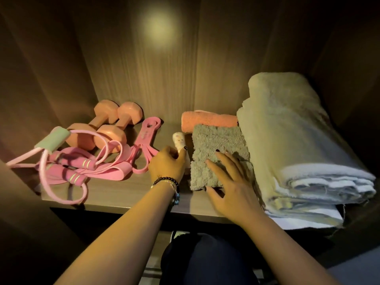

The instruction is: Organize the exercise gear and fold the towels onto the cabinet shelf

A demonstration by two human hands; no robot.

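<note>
On the shelf (123, 194): left hand (167, 163) grips small rolled white towel (179, 140); right hand (230, 182) flat, fingers spread, on folded grey towel (218, 153), just beside it. Dumbbells (102, 124) far left.

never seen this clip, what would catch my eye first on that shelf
Likely the tangle of pink resistance bands and skipping rope at the shelf's left front, with two orange hexagonal dumbbells behind it. On the right lies a big folded cream towel. Between them the right hand lies flat on a small grey fluffy towel, while the left hand grips a small rolled white cloth.
</note>
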